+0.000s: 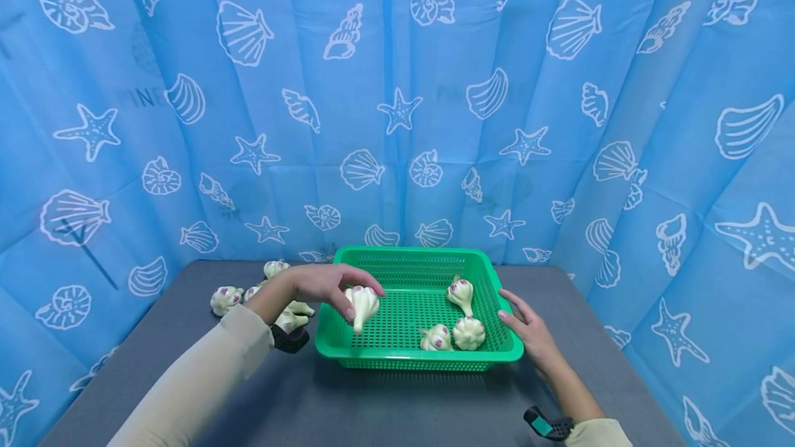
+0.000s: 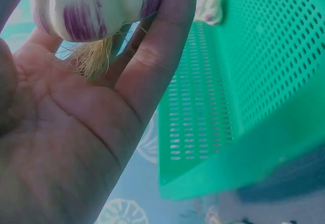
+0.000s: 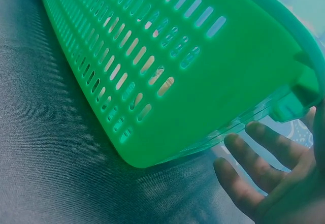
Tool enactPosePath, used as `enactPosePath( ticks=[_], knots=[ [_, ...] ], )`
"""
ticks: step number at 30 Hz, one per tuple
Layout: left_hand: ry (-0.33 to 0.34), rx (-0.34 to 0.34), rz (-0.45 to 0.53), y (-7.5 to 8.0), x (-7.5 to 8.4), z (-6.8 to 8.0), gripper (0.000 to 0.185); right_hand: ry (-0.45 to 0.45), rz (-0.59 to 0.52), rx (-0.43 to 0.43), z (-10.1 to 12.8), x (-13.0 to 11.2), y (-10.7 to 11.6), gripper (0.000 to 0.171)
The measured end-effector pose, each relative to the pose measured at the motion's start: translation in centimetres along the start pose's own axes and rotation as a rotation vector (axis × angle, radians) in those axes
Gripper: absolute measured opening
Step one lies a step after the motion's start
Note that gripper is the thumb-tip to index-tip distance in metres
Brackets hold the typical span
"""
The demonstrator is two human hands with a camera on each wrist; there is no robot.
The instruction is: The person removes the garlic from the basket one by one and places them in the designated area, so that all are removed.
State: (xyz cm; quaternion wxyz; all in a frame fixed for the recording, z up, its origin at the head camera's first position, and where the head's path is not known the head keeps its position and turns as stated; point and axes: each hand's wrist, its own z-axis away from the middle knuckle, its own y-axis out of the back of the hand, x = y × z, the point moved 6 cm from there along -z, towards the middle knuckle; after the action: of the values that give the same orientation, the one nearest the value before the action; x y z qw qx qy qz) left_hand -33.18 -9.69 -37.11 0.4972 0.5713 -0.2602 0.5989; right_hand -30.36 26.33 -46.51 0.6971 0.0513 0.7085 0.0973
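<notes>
My left hand (image 1: 323, 284) holds a garlic bulb (image 1: 363, 303) between thumb and fingers, above the left part of the green plastic basket (image 1: 397, 354). In the left wrist view, the bulb (image 2: 84, 10) shows purple streaks and stringy roots pointing towards the palm. Three more garlic bulbs lie in the basket's right half, one of them (image 1: 468, 333) near the front wall. At the basket's right rim, my right hand (image 1: 535, 340) touches with thumb and forefinger tips. Its other fingers (image 3: 249, 160) are spread and fairly straight outside the basket wall, below the rim.
Several garlic bulbs (image 1: 226, 300) are heaped on the grey table (image 1: 397, 405) left of the basket, partly hidden by my left forearm. A blue curtain (image 1: 397, 136) with white shell prints hangs behind the table and along both sides.
</notes>
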Motion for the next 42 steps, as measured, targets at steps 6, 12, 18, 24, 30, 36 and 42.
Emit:
enactPosePath(
  ticks=[6, 12, 18, 24, 30, 36, 42],
  knots=[
    [-0.091, 0.099, -0.006, 0.6, -0.1, 2.6, 0.057, -0.001, -0.013, 0.009, 0.0, -0.1, 0.0, 0.059],
    [-0.154, 0.229, 0.02, 1.7, -1.2, 5.4, 0.052, -0.002, -0.021, 0.007, 0.2, -0.2, 0.0, 0.059],
    [-0.252, 0.362, 0.069, 2.7, -2.8, 8.3, 0.049, -0.007, -0.022, 0.008, 0.2, 0.0, 0.0, 0.059],
    [-0.261, 0.568, 0.094, 3.4, -4.9, 11.1, 0.049, -0.016, -0.011, 0.007, 0.2, 0.2, -0.2, 0.061],
    [-0.278, 0.695, 0.12, 3.6, -6.9, 13.3, 0.048, -0.016, -0.016, 0.012, 0.1, 0.2, -0.1, 0.06],
    [-0.306, 0.822, 0.078, 3.8, -8.4, 15.2, 0.051, 0.002, -0.003, 0.021, 0.0, -0.1, 0.0, 0.06],
    [-0.22, 0.964, 0.037, 3.7, -11.0, 17.0, 0.05, 0.002, -0.006, 0.014, -0.1, 0.0, 0.0, 0.06]
  ],
)
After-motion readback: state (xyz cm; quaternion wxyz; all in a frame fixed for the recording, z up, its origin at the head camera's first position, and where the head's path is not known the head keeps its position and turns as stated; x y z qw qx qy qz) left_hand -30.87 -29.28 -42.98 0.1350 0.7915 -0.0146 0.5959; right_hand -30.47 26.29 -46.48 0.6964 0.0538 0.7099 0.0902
